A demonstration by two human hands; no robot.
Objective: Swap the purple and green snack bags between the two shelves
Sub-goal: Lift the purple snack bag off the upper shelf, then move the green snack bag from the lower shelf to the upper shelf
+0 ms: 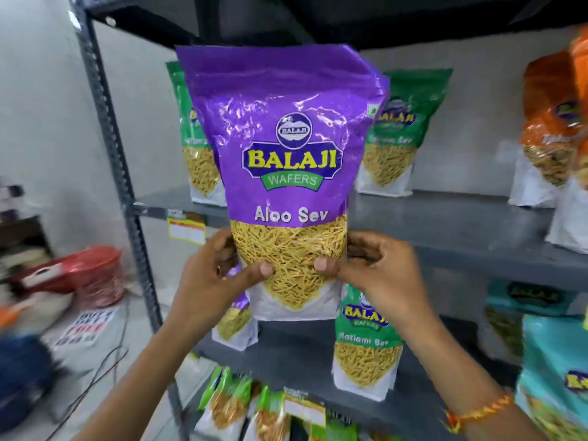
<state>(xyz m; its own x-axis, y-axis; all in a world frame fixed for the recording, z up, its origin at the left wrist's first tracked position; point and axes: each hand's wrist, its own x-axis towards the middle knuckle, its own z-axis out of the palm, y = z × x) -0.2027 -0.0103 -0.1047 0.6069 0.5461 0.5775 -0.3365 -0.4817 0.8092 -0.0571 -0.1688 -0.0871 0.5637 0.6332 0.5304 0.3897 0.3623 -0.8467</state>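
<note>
I hold a large purple snack bag (286,160) upright in front of the shelves, at the height of the upper shelf (445,224). My left hand (216,275) grips its lower left edge and my right hand (375,265) its lower right edge, thumbs on the front. Behind it on the upper shelf stand two green snack bags, one at the left (194,144) and one at the right (397,135), both partly hidden. On the lower shelf (302,354) stand another purple bag (235,323), mostly hidden by my left hand, and a green bag (366,342).
Orange bags (550,128) stand at the right of the upper shelf, teal bags (553,361) at the right of the lower one. Small green packets (235,402) hang below. The rack's grey upright post (121,160) runs down the left; a red basket (89,275) sits on the floor.
</note>
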